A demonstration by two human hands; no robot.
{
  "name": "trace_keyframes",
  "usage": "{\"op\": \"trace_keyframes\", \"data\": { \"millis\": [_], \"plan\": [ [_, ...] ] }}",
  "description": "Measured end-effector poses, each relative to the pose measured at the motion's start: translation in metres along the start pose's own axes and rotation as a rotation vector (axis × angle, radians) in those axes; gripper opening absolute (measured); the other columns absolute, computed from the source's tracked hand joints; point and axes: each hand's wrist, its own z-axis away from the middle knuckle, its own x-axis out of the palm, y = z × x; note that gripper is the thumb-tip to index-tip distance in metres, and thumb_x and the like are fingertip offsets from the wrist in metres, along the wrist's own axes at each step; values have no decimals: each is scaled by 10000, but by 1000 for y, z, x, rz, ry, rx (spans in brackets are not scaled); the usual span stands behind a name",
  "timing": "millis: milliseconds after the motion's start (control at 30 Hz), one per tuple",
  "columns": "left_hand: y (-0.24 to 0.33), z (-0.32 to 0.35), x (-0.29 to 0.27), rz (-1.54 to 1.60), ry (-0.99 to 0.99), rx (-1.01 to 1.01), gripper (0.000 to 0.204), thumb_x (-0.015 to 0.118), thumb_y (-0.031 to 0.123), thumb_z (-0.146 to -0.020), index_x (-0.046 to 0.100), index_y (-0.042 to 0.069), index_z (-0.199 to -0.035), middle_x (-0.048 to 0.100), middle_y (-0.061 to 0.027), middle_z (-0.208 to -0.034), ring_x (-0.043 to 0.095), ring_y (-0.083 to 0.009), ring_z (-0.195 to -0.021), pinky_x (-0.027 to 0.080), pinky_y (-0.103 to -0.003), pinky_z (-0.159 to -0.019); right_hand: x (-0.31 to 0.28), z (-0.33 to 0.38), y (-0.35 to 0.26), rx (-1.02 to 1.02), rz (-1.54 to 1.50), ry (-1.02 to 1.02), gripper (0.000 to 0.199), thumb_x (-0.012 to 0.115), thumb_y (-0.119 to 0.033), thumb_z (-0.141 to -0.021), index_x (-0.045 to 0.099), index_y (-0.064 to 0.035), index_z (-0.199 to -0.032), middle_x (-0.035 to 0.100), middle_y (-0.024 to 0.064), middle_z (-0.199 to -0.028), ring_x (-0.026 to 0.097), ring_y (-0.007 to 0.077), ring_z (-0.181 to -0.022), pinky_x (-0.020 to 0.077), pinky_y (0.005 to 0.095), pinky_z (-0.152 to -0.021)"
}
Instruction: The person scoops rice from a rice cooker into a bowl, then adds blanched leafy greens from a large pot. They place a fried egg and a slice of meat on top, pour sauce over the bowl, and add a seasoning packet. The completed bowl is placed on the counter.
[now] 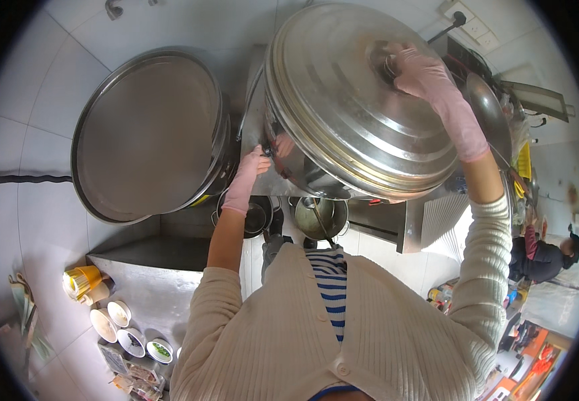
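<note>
A big round steel pot (316, 175) stands in front of me under a domed, ridged metal lid (343, 87). My right hand (423, 72), in a pink glove, is closed round the handle at the lid's top. The lid sits on the pot's rim or very near it; I cannot tell whether there is a gap. My left hand (255, 166), also gloved in pink, is at the pot's left side, its fingers curled at a small dark fitting (267, 152). What exactly that fitting is, I cannot make out.
A wide round metal pan (146, 137) stands at the left. Below the counter are a dark pot (256, 215) and a pot with a ladle (316, 217). White bowls (130, 341) and a yellow container (81, 281) lie lower left. A person (546, 257) is at the far right.
</note>
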Motion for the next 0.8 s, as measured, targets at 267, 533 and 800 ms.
{"op": "trace_keyframes", "data": {
  "millis": [267, 533, 800],
  "plan": [
    [-23, -38, 24, -154, 197, 190, 568, 401, 515, -967, 578, -22, -1023, 591, -89, -723, 587, -177, -565, 559, -277, -487, -34, 159, -14, -86, -412, 499, 513, 617, -112, -792, 507, -155, -1291, 559, 142, -1235, 583, 339, -1071, 495, 394, -887],
    [-31, 0, 16, -193, 40, 710, 347, 581, 11, -889, 486, 18, -1222, 594, -128, -1144, 570, -201, -1037, 420, -318, -948, 27, 247, -6, 116, -643, 507, 471, 610, -41, -778, 535, -25, -1242, 589, 188, -1154, 604, 309, -1052, 483, 365, -898],
    [-23, 24, 18, -873, 174, 1242, 178, 565, -92, -763, 569, 27, -896, 573, -135, -1024, 519, -340, -1092, 436, -373, -947, 55, 276, 1, 172, -699, 492, 433, 613, -3, -768, 540, -11, -1195, 609, 162, -1144, 629, 287, -936, 506, 352, -833]
  ]
}}
